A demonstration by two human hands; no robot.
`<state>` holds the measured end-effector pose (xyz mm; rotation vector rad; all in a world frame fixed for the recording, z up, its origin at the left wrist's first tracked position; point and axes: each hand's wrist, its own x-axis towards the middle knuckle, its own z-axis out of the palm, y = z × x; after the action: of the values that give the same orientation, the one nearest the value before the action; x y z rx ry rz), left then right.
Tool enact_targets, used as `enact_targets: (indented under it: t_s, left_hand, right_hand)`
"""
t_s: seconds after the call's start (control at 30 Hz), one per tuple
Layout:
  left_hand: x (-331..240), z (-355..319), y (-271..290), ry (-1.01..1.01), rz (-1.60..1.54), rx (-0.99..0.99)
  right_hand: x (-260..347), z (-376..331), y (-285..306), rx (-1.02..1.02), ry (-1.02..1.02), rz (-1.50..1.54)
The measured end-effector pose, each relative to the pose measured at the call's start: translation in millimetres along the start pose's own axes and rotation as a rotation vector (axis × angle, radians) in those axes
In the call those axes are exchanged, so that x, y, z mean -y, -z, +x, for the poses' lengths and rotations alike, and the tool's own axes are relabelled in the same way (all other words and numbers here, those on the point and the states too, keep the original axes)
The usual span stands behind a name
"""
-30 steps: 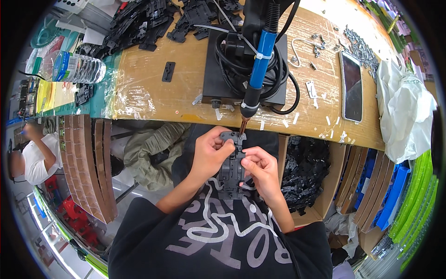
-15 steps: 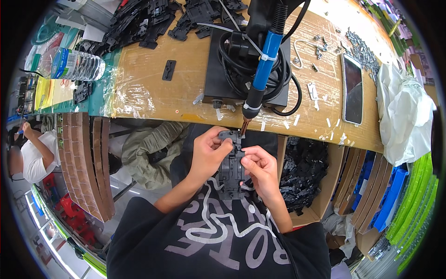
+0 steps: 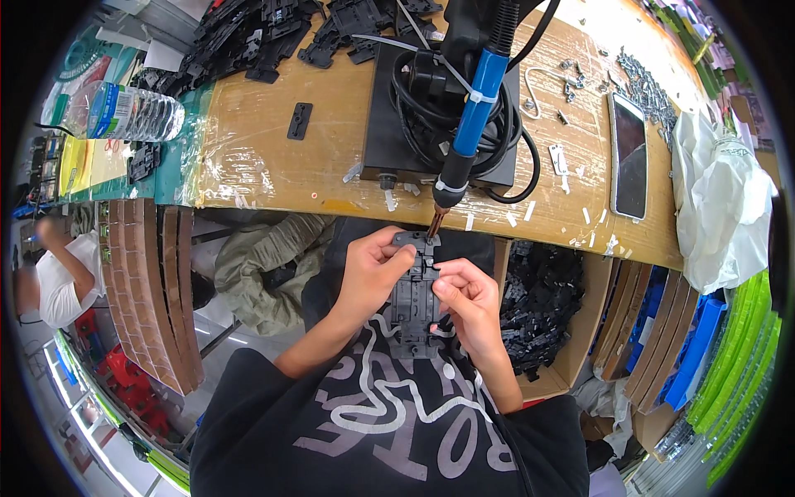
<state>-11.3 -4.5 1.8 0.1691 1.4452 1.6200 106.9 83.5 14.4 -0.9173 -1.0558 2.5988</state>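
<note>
A long dark grey plastic part [image 3: 411, 300] lies lengthwise over my lap, just below the front edge of the wooden bench [image 3: 273, 166]. My left hand [image 3: 370, 272] grips its upper left side. My right hand [image 3: 465, 300] pinches its right side near the middle. A hanging blue-handled powered screwdriver [image 3: 465, 137] points down, and its copper-coloured tip [image 3: 436, 222] sits at the part's top end. Neither hand is on the screwdriver.
A black base with coiled cable [image 3: 431, 108] sits on the bench; black parts [image 3: 240, 41] pile at the back. A phone [image 3: 629, 153], loose screws [image 3: 642, 79], a water bottle [image 3: 128, 112] and a white bag [image 3: 725, 207] lie around. A cardboard box of black parts [image 3: 546, 306] stands at my right.
Both hands and the grey part stay in nearly the same place under the screwdriver tip; only the view shifts slightly.
</note>
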Motion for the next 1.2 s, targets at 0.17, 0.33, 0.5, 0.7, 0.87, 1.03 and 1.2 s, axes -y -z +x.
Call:
enact_targets:
  t_s: [0.17, 0.33, 0.5, 0.7, 0.87, 1.03, 1.2]
  left_hand:
    - [7, 1, 4, -0.015, 0.036, -0.021]
    - [6, 0, 1, -0.037, 0.038, -0.031]
    - [7, -2, 0, -0.076, 0.086, -0.031]
    - [11, -4, 1, -0.094, 0.084, 0.000]
    - [15, -5, 5, -0.130, 0.032, -0.001]
    - [18, -6, 9, -0.131, 0.158, 0.080]
    - [-2, -15, 42, 0.042, 0.372, 0.442]
  right_hand:
    - [0, 1, -1, -0.009, 0.001, 0.007]
    - [-1, 1, 0, -0.011, 0.013, -0.011]
    - [-3, -1, 2, -0.027, -0.010, -0.023]
    - [-4, -4, 4, -0.019, 0.014, -0.063]
    - [-2, -5, -1, -0.035, 0.028, -0.115]
    - [-7, -3, 5, -0.031, 0.004, -0.245]
    - [-30, -28, 98, -0.326, 0.115, -0.381]
